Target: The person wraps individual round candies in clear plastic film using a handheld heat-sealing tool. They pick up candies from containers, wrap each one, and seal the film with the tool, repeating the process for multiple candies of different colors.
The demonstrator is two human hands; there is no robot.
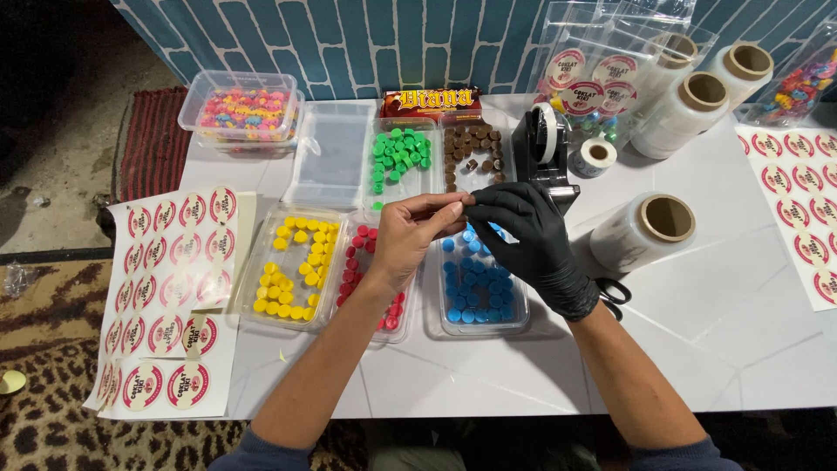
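- Right now both hands meet above the trays; bare left hand [408, 234] and black-gloved right hand [532, 234] are pinched together at the fingertips on sth very small, prob. a short strip of clear tape [469, 201]; too thin to tell for sure.
- Step in hand, as I judge it: handling a bit pulled from the black desktop tape dispenser [545, 150], which sits just behind the right hand; next move seems to call for a fine, steady two-hand grip so the bit doesn't fold or stick to the glove.
- Held bit lies between the two sets of fingertips, above the clear plastic tray of blue round candies [475, 283] and near the clear tray of red round candies [373, 277].
- Around: clear tray of yellow round candies [295, 266] to the left; green ones [399, 155] and brown chocolate pieces [473, 153] further back; sheets of round red-and-white stickers [170, 296] at far left; roll of clear wrap film on a cardboard core [643, 228] to the right, scissors [615, 295] near the right wrist.
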